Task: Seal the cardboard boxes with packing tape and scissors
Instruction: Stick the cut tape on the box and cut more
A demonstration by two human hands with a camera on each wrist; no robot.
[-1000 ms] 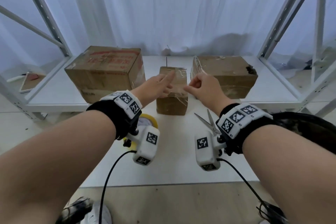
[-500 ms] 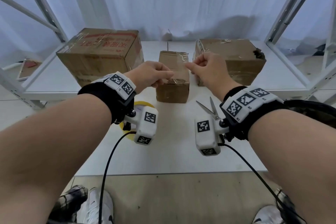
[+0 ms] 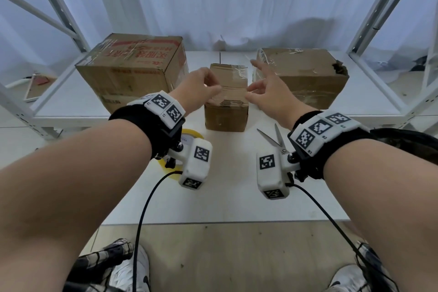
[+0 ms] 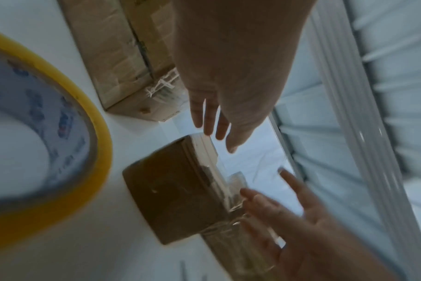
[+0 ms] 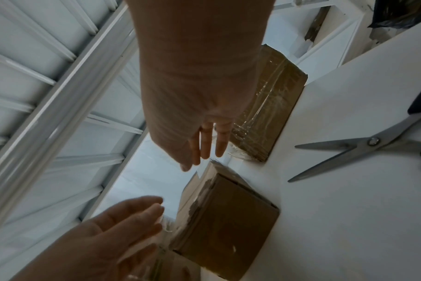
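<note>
A small cardboard box [image 3: 226,116] stands mid-table, with clear tape [image 3: 227,95] across its top and down the near side. My left hand [image 3: 213,87] hovers over the box's left top edge, its fingers straight in the left wrist view [image 4: 214,129]. My right hand [image 3: 256,83] is at the right top edge with fingers spread and holds nothing [image 5: 204,148]. The yellow tape roll [image 3: 190,135] lies on the table, partly hidden under my left wrist. The scissors [image 3: 272,137] lie with blades apart, near my right wrist.
A large printed box [image 3: 132,71] stands at the back left and a worn box [image 3: 301,73] at the back right. White shelf uprights [image 3: 379,14] flank the white table [image 3: 225,197], and a curtain hangs behind it.
Both hands were pressing and pinching at the tape on the small box's top. They have since let go, and the right hand's fingers have spread wide.
</note>
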